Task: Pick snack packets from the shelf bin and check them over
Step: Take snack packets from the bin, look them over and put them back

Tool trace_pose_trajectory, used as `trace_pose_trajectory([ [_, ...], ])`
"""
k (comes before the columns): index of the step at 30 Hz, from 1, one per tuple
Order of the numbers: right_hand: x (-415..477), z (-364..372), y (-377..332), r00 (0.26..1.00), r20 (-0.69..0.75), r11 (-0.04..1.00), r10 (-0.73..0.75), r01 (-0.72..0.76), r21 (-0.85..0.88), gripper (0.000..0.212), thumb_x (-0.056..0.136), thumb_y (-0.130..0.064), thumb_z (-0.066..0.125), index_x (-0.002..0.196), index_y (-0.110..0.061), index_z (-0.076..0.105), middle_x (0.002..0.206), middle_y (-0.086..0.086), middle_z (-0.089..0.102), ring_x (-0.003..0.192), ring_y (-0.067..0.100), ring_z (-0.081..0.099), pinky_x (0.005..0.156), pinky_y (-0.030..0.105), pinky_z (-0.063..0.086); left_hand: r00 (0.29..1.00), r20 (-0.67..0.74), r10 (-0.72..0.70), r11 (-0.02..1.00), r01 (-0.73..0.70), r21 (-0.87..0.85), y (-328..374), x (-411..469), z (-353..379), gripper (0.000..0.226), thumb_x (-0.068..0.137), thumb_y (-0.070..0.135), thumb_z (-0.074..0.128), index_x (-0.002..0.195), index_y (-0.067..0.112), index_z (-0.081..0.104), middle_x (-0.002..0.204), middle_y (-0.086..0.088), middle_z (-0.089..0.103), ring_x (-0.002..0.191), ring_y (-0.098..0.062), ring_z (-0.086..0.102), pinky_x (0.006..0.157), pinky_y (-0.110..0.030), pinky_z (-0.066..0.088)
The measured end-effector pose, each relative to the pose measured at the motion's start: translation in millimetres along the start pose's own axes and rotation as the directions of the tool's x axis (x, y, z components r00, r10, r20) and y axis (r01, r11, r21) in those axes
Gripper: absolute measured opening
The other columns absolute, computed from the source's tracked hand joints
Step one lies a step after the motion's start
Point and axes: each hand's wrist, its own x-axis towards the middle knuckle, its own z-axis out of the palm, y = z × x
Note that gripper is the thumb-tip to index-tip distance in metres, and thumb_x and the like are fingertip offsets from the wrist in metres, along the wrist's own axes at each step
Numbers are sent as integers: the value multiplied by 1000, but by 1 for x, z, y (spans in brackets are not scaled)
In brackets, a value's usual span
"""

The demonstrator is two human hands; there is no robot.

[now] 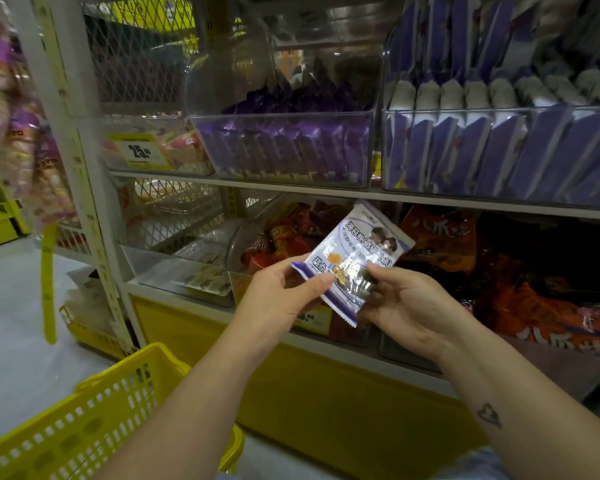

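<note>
At the lower left a yellow basket (pixel 84 420) hangs on the left forearm, and I see nothing inside the part that shows. The left hand (pixel 274 299) holds the lower left corner of one snack packet (pixel 354 261); its thumb lies on the printed front and the fingers are curled behind. The packet is white and purple, tilted, with its front turned to the camera. It is in the air in front of the lower shelf, below the clear bin (pixel 284 116) that is full of purple packets. The right hand (pixel 406 303) pinches the lower right side of the packet in the same way, thumb on the front. Further right lie orange bags (pixel 534 289) on the lower shelf.

I judge that the picking is done for this packet and the checking is in progress. The next move probably calls for turning the packet over, both hands keeping a light hold on the edges, so that the back and the seals can be looked at.
</note>
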Motion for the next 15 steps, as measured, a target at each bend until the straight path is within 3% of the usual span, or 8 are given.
trace_pose_trajectory([
  [3,-2,-2,-4,998,-63,1000,-8,8,3,20,93,-17,57,107,-3,63,98,19,73,84,28,74,61,39,60,999,39,26,989,-31,143,3,0,-11,31,82,13,75,106,33,71,99,6,76,95,-13,72,81,-26,58],
  [5,-4,-3,-5,997,-73,1000,0,-1,-12,35,85,-30,65,113,-9,62,103,16,73,90,29,73,66,44,59,997,56,54,971,-66,232,7,-1,-18,41,82,10,76,115,33,68,99,10,76,93,-10,71,79,-23,57],
  [9,-7,0,-7,1000,-27,1000,16,-16,20,75,65,-51,73,129,-18,52,123,17,62,106,34,66,75,50,59,990,40,137,930,-143,338,13,0,-28,51,79,5,77,106,48,69,102,17,73,98,-5,67,84,-20,51],
  [12,-7,2,-8,1000,-19,996,15,-13,86,81,58,-55,75,125,-15,54,121,20,63,103,36,68,73,52,58,987,30,160,920,-160,358,16,1,-31,55,79,5,77,104,53,69,108,18,72,107,-6,64,94,-29,49],
  [15,-7,0,-8,999,24,981,23,-27,193,82,61,-57,74,125,-11,54,123,24,60,107,43,64,74,53,57,983,43,176,913,-180,366,17,1,-32,56,80,5,76,106,54,67,109,21,71,107,-3,63,92,-27,49],
])
